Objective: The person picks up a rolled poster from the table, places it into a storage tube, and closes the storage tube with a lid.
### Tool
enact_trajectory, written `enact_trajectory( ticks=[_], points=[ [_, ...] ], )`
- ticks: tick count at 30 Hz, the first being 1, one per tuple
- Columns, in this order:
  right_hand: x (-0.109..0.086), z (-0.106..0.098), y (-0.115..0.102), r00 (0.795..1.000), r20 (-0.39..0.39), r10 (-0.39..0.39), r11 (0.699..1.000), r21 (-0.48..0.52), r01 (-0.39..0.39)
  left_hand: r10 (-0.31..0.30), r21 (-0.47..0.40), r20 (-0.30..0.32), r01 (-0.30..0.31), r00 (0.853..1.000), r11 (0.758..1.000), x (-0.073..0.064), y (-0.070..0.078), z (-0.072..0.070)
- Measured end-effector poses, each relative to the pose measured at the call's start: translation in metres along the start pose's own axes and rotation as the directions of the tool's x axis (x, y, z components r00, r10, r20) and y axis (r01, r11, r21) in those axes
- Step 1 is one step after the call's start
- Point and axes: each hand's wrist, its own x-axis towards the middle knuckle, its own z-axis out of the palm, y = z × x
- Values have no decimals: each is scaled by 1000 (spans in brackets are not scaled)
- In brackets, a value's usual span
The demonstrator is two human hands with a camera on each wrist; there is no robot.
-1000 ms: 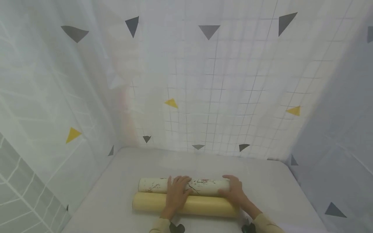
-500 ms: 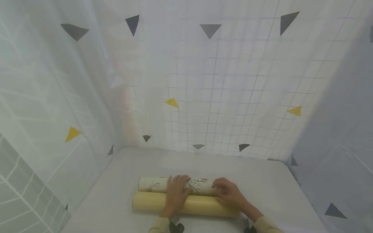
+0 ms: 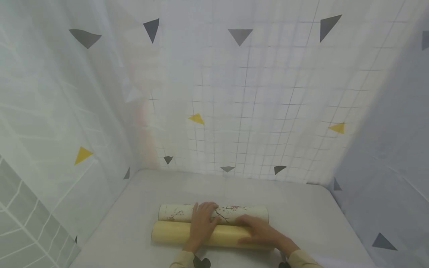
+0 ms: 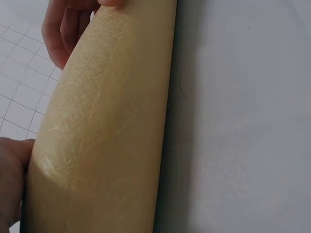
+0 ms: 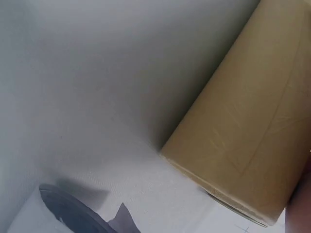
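Yellow roll [image 3: 228,235] lies on its side across the near part of the white-covered table [image 3: 301,216], just in front of the patterned white roll [image 3: 231,213] and alongside it, and from where I stand the two seem to touch. The left hand [image 3: 202,222] reaches over the yellow roll, fingers bent over the patterned one, thumb parted from them on its near side. The right hand [image 3: 259,230] straddles the yellow roll toward its right end, fingers curved on the far side and thumb on the near side, set about as far apart as the roll is thick; how hard it presses, I can't tell. To handle the pair well, I'd let the left hand be the anchor, since round things like these could easily roll apart. The right would do best to grip below the roll's widest part, evenly and lightly: that surface looks creased, and a hard pinch might dent it. Holding so near one end could also swing the other end out of line.
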Motion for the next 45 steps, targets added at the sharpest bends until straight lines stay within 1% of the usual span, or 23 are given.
enact_trajectory(
  ticks=[2, 4, 6, 8, 11, 14, 18, 21, 23, 25, 28, 30, 32, 35, 39, 41, 45],
  points=[
    [0, 0, 1, 1000, -1, -19, 1000, -2, 19, 0, -5, 5, 0, 1000, 1000, 0, 0, 0],
    [0, 0, 2, 999, -7, -48, 999, -8, 48, 21, -6, -11, -21, 1000, 1000, 0, 0, 0],
    [0, 0, 1, 997, -14, -82, 997, -12, 81, 60, -5, -31, -60, 998, 998, 0, -2, 1],
    [0, 0, 0, 993, -24, -112, 994, -19, 111, 109, 4, -65, -109, 992, 994, 0, -3, 2],
    [0, -1, 0, 993, -28, -119, 993, -22, 118, 167, 13, -102, -166, 981, 986, -1, -5, 2],
    [-1, 0, 0, 993, -33, -117, 993, -22, 116, 197, 8, -121, -198, 973, 980, -2, -4, 1],
    [-1, 3, 2, 990, -47, -136, 990, -35, 134, 225, 19, -125, -224, 966, 974, -5, -2, -1],
    [-1, 4, 3, 988, -56, -147, 988, -50, 144, 258, 31, -125, -256, 958, 966, -7, -2, -1],
    [-2, 4, 4, 988, -59, -143, 989, -55, 140, 291, 28, -104, -289, 951, 957, -7, -1, -1],
    [-2, 4, 4, 990, -60, -127, 991, -57, 124, 318, 27, -56, -317, 947, 948, -8, 0, -1],
    [-2, 2, 4, 993, -58, -101, 994, -58, 97, 336, 29, 62, -338, 940, 941, -8, 2, -3],
    [-2, 1, 4, 997, -42, -70, 997, -45, 68, 345, 57, 134, -355, 929, 933, -9, 3, -5],
    [-3, 0, 4, 999, -21, -33, 999, -31, 33, 359, 81, 181, -378, 915, 922, -10, 5, -6],
    [-4, -3, 5, 1000, -7, -4, 1000, -8, 4, 395, 110, 202, -421, 896, 900, -11, 7, -8],
    [-6, -7, 11, 998, -45, -48, 999, -5, 48, 417, 128, 213, -448, 884, 885, -12, 6, -10],
    [-8, -9, 14, 996, -59, -61, 998, -7, 61, 412, 127, 230, -447, 882, 885, -13, 5, -10],
    [-15, -15, 21, 997, -72, -27, 999, -35, 25, 388, 111, 275, -430, 880, 896, -15, 3, -9]
  ],
)
